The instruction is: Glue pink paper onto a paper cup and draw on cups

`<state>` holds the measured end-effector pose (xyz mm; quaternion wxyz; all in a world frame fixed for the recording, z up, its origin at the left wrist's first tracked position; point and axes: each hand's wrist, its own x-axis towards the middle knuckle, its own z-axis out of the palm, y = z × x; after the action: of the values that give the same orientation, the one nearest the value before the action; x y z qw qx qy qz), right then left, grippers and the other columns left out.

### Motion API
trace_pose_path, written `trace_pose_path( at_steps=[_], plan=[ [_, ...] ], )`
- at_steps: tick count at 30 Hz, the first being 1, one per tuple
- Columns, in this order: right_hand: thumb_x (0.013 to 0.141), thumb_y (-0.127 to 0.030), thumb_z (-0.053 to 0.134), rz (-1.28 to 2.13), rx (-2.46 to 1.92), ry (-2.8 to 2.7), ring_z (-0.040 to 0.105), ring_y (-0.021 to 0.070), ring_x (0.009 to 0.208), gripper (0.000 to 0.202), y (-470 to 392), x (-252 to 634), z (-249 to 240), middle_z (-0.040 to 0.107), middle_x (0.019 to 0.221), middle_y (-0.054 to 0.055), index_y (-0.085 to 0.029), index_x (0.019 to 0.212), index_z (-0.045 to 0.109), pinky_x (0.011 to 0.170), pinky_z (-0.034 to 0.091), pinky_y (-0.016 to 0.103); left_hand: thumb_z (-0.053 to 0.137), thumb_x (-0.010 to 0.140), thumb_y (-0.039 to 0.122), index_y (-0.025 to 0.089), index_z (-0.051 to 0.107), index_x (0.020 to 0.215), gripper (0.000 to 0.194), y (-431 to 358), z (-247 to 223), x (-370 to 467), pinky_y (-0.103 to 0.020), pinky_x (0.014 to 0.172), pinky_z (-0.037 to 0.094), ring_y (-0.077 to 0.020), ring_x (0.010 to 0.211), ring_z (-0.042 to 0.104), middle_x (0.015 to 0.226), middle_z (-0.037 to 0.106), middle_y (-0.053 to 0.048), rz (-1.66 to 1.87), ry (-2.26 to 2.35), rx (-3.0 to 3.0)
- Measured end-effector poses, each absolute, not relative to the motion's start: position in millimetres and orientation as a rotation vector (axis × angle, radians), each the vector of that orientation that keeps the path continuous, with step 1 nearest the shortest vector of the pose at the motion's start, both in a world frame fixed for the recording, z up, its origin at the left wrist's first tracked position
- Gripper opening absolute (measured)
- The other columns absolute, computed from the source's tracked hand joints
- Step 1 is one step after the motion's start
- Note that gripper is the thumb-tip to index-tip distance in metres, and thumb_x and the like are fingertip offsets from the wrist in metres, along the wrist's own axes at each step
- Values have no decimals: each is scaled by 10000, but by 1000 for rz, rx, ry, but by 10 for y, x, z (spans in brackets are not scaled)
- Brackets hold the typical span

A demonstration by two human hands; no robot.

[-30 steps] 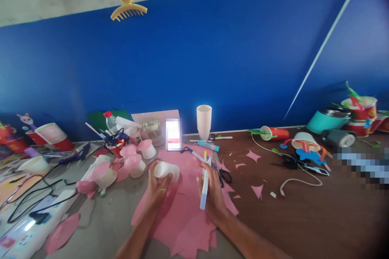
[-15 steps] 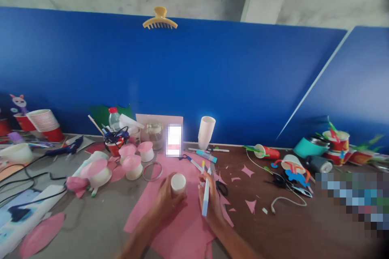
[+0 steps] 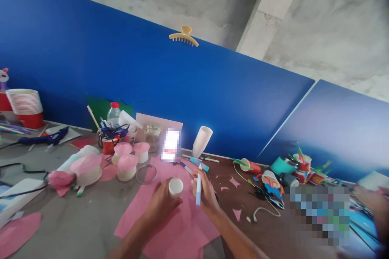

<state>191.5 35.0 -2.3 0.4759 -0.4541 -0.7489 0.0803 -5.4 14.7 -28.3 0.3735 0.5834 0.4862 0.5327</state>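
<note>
My left hand (image 3: 162, 202) is wrapped round a small white paper cup (image 3: 176, 187), its round white end facing up, over a pink paper sheet (image 3: 170, 234). In my right hand (image 3: 208, 196) is a pen with a light blue and white barrel (image 3: 198, 190), pinched between the fingers beside the cup. The pen and the cup are apart. Beyond my hands lie a grey ring (image 3: 146, 174) and a light blue marker (image 3: 199, 164). Several white cups with pink tops (image 3: 127, 168) stand to the left.
A bright blurred screen (image 3: 170, 145) and a stack of white cups (image 3: 202, 141) stand at the back. Pink scraps (image 3: 237, 215) and a white cable (image 3: 267, 210) lie to the right. A glue gun (image 3: 45, 136) is at left. Another person's hand (image 3: 372, 200) shows at far right.
The camera view has tilted and turned right, so everything appears shifted left. Another person's hand has come into view at the far right. My hands keep hold of the cup and pen.
</note>
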Motion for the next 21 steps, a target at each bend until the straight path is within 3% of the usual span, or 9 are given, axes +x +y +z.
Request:
trace_pose_path(
  at_steps=[4,8,12,21],
  plan=[
    [955,-236,505,49,-1070,-1966,733,270,1001,337,694,1870,-115,745,1114,123,-157,1265,611,814,625,387,794,600,242,272,716,997,405,148,-287,-30,-518,940,432,-400,932,634,953,739,-116,1345,1283,1564],
    [890,-109,503,-22,-1053,-2041,723,276,913,330,885,1804,-282,757,952,106,-182,1137,710,826,598,418,827,580,260,297,734,960,393,171,-306,-32,-528,971,426,-419,938,640,913,739,-102,1411,1204,1497],
    [843,-86,581,-71,-1065,-2084,688,273,913,337,890,1795,-327,731,891,90,-225,1111,732,887,556,442,819,606,308,307,728,964,369,190,-326,-46,-532,971,441,-405,946,639,960,747,-92,1368,1255,1564],
    [907,-128,493,-31,-1038,-2034,711,238,882,363,782,1974,-252,741,933,66,-202,1214,672,792,581,346,795,652,358,268,700,1059,427,201,-376,-62,-547,902,487,-393,955,648,1009,764,-108,1345,1318,1611]
  ],
)
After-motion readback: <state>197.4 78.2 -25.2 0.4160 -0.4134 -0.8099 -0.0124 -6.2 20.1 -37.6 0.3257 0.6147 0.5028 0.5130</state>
